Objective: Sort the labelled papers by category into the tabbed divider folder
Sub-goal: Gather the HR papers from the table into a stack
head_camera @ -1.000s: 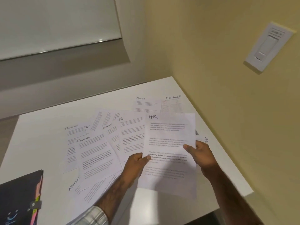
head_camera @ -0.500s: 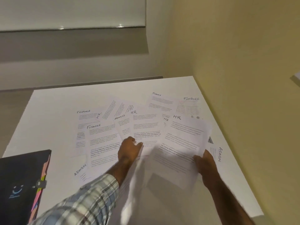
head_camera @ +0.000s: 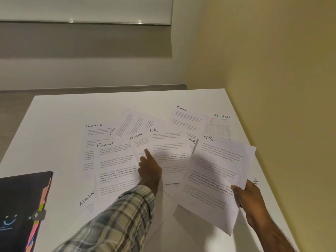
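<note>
White table (head_camera: 54, 124): right hand (head_camera: 249, 195) grips HR sheet (head_camera: 216, 175); left hand (head_camera: 150, 167) apart.

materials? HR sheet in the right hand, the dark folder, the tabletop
HR sheet: thin matte office paper, bowing where the right hand pinches its corner. Divider folder: dark cover, smooth, probably plastic or coated card; coloured tabs look like paper or thin plastic. Table: white, smooth, low sheen, likely laminate.
</note>
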Available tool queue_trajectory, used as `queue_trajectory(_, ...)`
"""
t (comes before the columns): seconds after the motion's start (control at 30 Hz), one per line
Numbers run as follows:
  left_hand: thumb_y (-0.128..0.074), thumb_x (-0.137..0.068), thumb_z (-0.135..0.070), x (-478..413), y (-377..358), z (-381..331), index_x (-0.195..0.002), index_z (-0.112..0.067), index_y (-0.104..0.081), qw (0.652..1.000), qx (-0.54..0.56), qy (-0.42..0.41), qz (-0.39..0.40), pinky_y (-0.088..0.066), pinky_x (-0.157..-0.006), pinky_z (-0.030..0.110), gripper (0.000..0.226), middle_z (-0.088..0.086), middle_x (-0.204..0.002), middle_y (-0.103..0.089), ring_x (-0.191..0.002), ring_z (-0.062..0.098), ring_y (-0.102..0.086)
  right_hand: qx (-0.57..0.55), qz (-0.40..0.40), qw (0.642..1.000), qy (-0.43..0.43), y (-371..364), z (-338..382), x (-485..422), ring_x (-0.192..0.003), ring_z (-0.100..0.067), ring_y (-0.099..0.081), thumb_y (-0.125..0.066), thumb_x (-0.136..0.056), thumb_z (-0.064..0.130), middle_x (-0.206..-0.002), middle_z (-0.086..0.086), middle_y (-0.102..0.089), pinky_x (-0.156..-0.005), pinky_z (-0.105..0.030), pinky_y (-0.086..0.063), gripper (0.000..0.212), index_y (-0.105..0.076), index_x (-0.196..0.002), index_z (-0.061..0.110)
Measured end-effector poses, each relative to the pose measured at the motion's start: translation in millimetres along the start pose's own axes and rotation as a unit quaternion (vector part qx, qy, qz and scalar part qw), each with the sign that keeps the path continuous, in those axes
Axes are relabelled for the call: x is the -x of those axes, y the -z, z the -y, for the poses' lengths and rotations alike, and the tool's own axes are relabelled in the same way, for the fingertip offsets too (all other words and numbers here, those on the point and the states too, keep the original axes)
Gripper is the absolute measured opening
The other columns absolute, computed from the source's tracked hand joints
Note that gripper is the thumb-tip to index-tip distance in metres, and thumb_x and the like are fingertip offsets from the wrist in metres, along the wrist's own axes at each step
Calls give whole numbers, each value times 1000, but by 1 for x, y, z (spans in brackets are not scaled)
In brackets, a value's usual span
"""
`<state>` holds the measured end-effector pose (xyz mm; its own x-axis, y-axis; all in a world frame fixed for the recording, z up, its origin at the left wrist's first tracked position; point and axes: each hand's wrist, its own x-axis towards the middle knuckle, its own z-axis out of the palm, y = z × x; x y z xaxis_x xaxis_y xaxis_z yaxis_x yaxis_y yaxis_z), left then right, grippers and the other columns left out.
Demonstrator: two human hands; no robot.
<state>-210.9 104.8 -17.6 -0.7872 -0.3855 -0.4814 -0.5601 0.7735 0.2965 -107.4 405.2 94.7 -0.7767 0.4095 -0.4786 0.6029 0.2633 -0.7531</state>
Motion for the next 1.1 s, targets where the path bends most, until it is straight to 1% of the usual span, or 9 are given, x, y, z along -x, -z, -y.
queue_trajectory(0.13, -53, -97, -19, -4, -1, 3, -161, -17, -1, 1000, 4, -14, -6, -47, -97, 46, 82, 13, -134, -58, -118, 33, -59, 23, 15, 1000, 13, -7, 8, -2, -52, -8, -48, -57, -94, -3, -65, 7, -58, -48, -18, -36, 32, -55, -79, 25)
queue_trajectory(0.2, -48, -98, -18, -4, 3, 2, -151, -14, -30, 999, 24, -26, -13, -49, -96, 47, 56, 13, -129, -62, -116, 34, -60, 14, 19, 1000, 16, -9, 14, -2, -66, -16, -62, -58, -95, 0, -85, -2, -72, -53, -23, -44, 20, -66, -98, 17)
queue_trajectory(0.3, -45, -99, -15, 4, 14, 1, -122, -6, -60, 996, 70, -56, -15, -53, -93, 47, 29, 15, -121, -63, -113, 35, -61, -13, 13, 1000, 25, -11, 24, -2, -89, -27, -72, -59, -96, 3, -103, -5, -76, -66, -33, -53, 28, -68, -116, 20)
queue_trajectory(0.4, -42, -103, -15, 16, 24, 11, -110, -2, -66, 984, 150, -100, -16, -55, -91, 47, 29, 16, -112, -68, -105, 35, -64, -33, 15, 999, 24, -19, 34, -1, -90, -24, -73, -58, -96, 7, -105, -1, -76, -61, -30, -54, 28, -69, -117, 21)
queue_trajectory(0.5, -42, -99, -30, 32, 41, 30, -100, -16, -69, 961, 256, -102, 4, -60, -80, 44, 31, 1, -97, -72, -90, 24, -69, -53, 37, 998, 18, -34, 39, -4, -92, -26, -73, -58, -99, 14, -108, -5, -75, -64, -35, -58, 28, -67, -125, 17)
queue_trajectory(0.77, -48, -107, -15, 110, 102, 76, -123, -23, -70, 872, 456, -103, 148, -60, -89, 44, 28, 0, -111, -78, -101, 23, -75, -106, 91, 989, 52, -83, 71, 11, -99, -17, -64, -52, -102, 17, -118, -1, -68, -72, -31, -48, 25, -62, -125, 15)
queue_trajectory(0.87, -49, -107, -17, 131, 117, 85, -128, -20, -68, 841, 503, -103, 170, -58, -92, 45, 28, 5, -117, -76, -106, 29, -73, -134, 120, 983, 48, -97, 74, 14, -108, -21, -70, -62, -94, 19, -120, 0, -74, -88, -35, -56, 31, -65, -124, 15)
queue_trajectory(0.97, -46, -107, -14, 149, 128, 92, -127, -20, -68, 830, 518, -101, 182, -59, -90, 42, 31, 5, -119, -76, -108, 26, -73, -175, 178, 968, 22, -109, 74, 16, -115, -23, -70, -64, -92, 14, -126, -1, -73, -102, -43, -52, 40, -63, -132, 14)
queue_trajectory(1.1, -38, -105, -53, 159, 137, 107, -119, -40, -70, 840, 516, -70, 153, -55, -89, 31, 38, -15, -114, -76, -104, 4, -72, -142, 235, 961, 37, -115, 88, 37, -111, -20, -72, -52, -98, -4, -122, 1, -75, -88, -30, -56, 37, -66, -129, 10)
